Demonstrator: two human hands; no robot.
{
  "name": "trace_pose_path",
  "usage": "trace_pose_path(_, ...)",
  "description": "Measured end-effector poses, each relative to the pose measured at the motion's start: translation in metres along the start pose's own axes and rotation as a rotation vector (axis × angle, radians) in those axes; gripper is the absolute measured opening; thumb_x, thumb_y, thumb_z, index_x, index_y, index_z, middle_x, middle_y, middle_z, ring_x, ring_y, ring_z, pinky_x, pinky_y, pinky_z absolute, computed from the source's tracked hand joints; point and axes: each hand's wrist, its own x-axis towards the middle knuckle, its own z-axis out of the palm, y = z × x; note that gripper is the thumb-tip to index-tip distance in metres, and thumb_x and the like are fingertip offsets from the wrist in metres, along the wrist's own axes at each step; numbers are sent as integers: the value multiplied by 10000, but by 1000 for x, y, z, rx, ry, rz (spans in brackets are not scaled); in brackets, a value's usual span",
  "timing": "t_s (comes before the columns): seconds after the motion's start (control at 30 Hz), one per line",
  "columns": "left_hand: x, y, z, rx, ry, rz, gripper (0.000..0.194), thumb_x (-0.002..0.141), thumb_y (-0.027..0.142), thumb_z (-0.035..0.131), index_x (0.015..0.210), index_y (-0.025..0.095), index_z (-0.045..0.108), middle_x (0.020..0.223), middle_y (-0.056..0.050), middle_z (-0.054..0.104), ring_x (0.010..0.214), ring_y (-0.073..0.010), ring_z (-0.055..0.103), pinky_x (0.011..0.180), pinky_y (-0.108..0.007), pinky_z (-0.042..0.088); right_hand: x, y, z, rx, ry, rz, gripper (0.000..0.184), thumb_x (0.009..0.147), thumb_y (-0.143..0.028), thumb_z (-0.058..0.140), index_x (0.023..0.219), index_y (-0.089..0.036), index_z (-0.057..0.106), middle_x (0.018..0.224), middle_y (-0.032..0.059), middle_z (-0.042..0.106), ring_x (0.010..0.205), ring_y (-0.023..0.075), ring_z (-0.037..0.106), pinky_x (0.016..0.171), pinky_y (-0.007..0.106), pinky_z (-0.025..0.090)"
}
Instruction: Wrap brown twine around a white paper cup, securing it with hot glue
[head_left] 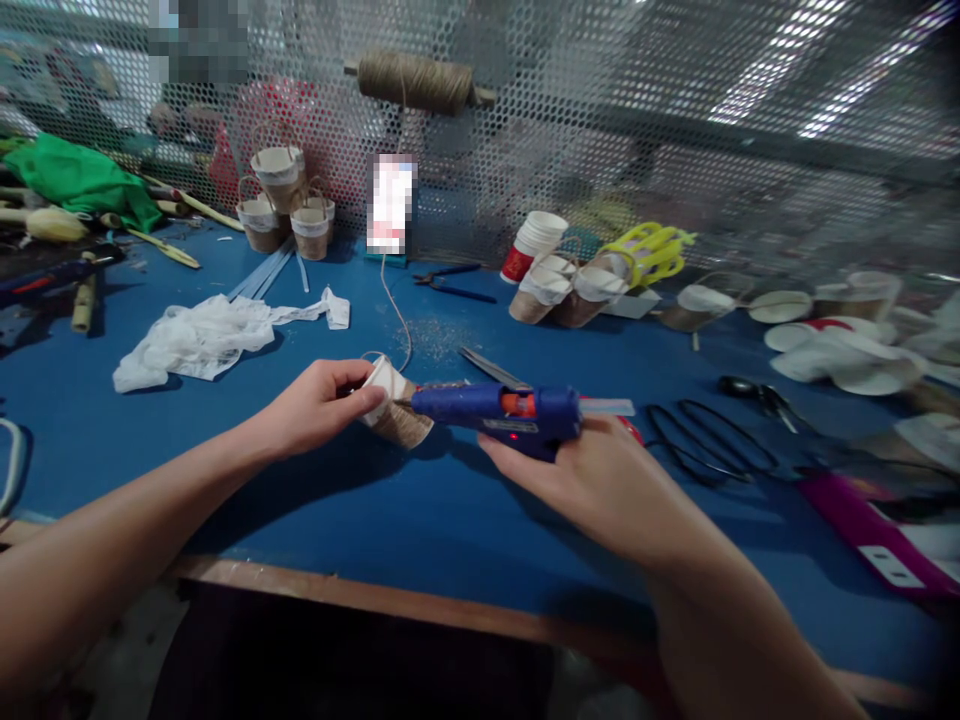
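My left hand (322, 400) pinches the white rim of a small paper cup (401, 425) wrapped in brown twine, which is tilted just above the table. A blue hot glue gun (480, 412) is gripped in my right hand (592, 480); its nozzle meets the side of the cup, though I cannot tell whether glue is coming out. A clear glue stick (607, 407) pokes from the back of the gun, and a small red light glows on its body. From the cup, a strand of twine (394, 300) runs back toward the mesh. Scissors (491, 367) lie behind the gun, partly hidden.
Crumpled white lace (202, 340) and spare glue sticks (262, 272) lie at left, near stacked twine-covered cups (277, 180). A twine spool (416, 82) hangs on the mesh. Pliers (454, 283), more cups (544, 285), a black cable (705, 440) and a purple power strip (874, 535) occupy the right.
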Motion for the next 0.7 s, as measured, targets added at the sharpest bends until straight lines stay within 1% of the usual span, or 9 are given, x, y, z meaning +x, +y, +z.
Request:
trace_pose_path(0.1, 0, 1, 0, -13, -3, -14, 241, 797, 297, 457, 825, 106, 602, 763, -30, 612, 694, -132, 519, 669, -246, 395, 2, 1, 0, 9, 20, 19, 187, 754, -265, 486, 579, -212, 446, 523, -31, 524, 488, 115, 472, 520, 250, 400)
trace_pose_path(0.27, -1, -1, 0, -7, -7, -34, 231, 792, 297, 457, 817, 111, 592, 741, -25, 599, 681, -130, 516, 658, -250, 393, 6, 4, 0, -49, 28, 55, 213, 736, -255, 489, 532, -206, 449, 447, -39, 466, 437, 103, 406, 467, 247, 356)
trace_pose_path(0.4, -1, -2, -1, -9, -12, -27, 227, 795, 293, 456, 821, 113, 592, 749, -24, 603, 684, -126, 523, 667, -248, 396, 7, 4, -2, -58, 20, 43, 183, 733, -255, 476, 559, -202, 496, 455, -28, 470, 456, 114, 428, 471, 252, 354)
trace_pose_path(0.5, -1, -2, -1, -3, -14, -16, 225, 798, 290, 456, 830, 119, 598, 769, -26, 615, 695, -127, 532, 674, -247, 399, 5, 3, -3, -25, -4, 33, 171, 728, -249, 476, 562, -205, 489, 473, -26, 495, 461, 113, 441, 484, 249, 369)
trace_pose_path(0.7, 0, -2, 0, 8, -7, -20, 240, 792, 312, 463, 805, 116, 601, 747, -21, 611, 682, -131, 532, 660, -248, 401, 7, 2, -3, -32, -6, 96, 165, 724, -253, 485, 567, -204, 483, 477, -28, 482, 460, 109, 425, 491, 247, 366)
